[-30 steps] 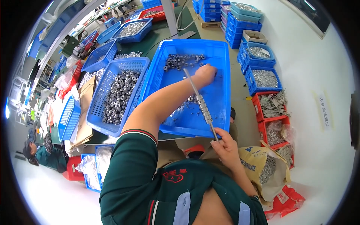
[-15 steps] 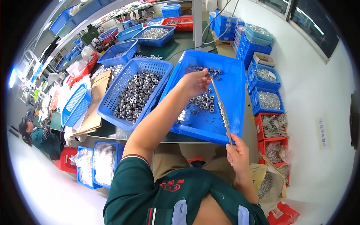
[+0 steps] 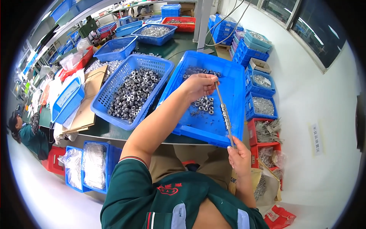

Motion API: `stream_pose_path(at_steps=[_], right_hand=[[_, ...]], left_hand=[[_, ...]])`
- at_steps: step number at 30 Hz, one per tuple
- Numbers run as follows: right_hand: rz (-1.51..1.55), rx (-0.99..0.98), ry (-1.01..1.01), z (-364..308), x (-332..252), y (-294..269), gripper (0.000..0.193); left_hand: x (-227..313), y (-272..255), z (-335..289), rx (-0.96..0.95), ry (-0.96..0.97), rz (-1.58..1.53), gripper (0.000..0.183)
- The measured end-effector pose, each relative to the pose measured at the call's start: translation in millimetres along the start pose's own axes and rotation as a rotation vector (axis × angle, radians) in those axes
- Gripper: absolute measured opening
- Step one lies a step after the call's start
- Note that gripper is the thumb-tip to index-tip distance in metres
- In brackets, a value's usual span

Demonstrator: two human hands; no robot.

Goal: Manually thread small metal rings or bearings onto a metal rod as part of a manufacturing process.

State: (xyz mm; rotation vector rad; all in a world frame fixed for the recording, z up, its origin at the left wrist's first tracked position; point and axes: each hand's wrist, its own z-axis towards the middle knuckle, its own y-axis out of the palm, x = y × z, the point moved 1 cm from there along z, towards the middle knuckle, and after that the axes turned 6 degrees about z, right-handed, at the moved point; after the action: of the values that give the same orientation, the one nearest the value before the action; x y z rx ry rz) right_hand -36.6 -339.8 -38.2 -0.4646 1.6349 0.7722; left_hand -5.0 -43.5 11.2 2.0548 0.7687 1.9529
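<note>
A thin metal rod (image 3: 220,93) slants over the blue tray (image 3: 237,84), with several shiny metal rings (image 3: 225,116) stacked along its middle. My right hand (image 3: 240,154) grips the rod's lower end between thumb and fingers, just past the tray's near rim. At the upper end, my left hand (image 3: 201,86) is closed with thumb and fingertips pinched around the tip; whether a ring is also between them is hidden. Below my left hand, loose dark metal rings (image 3: 204,104) lie in the tray. More of them (image 3: 200,70) are heaped toward its far side.
Left of the tray stands a perforated blue basket (image 3: 100,100) full of metal rings. Cardboard (image 3: 89,97) and a small blue basket (image 3: 68,100) lie farther left. Stacked blue crates (image 3: 262,105) and red crates (image 3: 253,131) line the right wall. A person (image 3: 32,135) sits at far left.
My left fingertips have come onto the rod's upper tip; a dark ring seen at them before is now hidden. My right hand keeps its grip. The whole view has shifted slightly.
</note>
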Motion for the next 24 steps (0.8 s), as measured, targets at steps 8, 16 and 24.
stream_pose_path(at_steps=[8,16,24], right_hand=[[0.081,0.000,0.006,-1,-14,12,0.039],[0.154,0.000,-0.024,5,-22,24,0.040],[0.076,0.097,0.035,1,-12,21,0.039]], left_hand=[[3,-5,5,-0.249,0.021,0.007,0.018],[-6,20,-13,-0.383,-0.064,0.075,0.019],[12,-15,1,0.212,0.242,0.787,0.025]])
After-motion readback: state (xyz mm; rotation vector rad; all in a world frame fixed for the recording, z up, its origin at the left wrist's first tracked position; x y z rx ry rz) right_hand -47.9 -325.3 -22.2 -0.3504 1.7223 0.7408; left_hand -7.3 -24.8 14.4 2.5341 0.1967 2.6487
